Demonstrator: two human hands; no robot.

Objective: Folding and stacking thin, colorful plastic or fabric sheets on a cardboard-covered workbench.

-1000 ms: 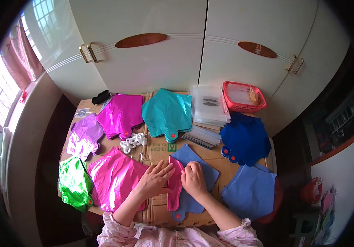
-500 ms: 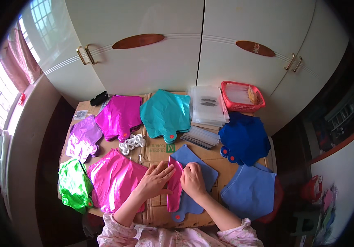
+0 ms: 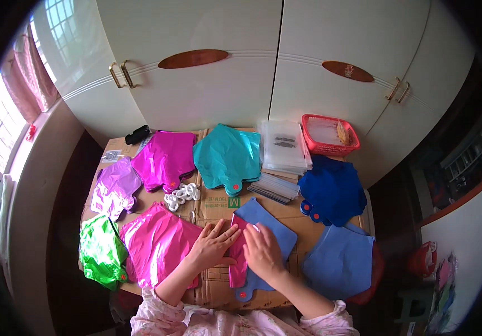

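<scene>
A pink foil balloon [image 3: 237, 274], folded into a narrow strip, lies on a flat matte blue balloon [image 3: 280, 229] at the near middle of the table. My left hand [image 3: 212, 246] is open, fingers spread, its fingertips resting on the strip's left side. My right hand [image 3: 263, 252] is also open, with fingers stretched over the strip's right edge and the blue balloon; whether they press down or hover, I cannot tell. Left of my left hand lies a pile of flat pink foil balloons [image 3: 154, 243].
Around these lie balloons in green [image 3: 101, 249], lilac [image 3: 116, 187], magenta [image 3: 165, 159], teal [image 3: 227, 157], dark blue [image 3: 333, 190] and light blue [image 3: 339, 260]. White rings [image 3: 182, 196], clear bags [image 3: 283, 145], thin strips [image 3: 274, 187] and a red basket [image 3: 330, 149] sit on the cardboard-covered table.
My right hand has gone from curled fingers at the strip's edge to stretched fingers laid over it. My left hand has stayed put on the strip.
</scene>
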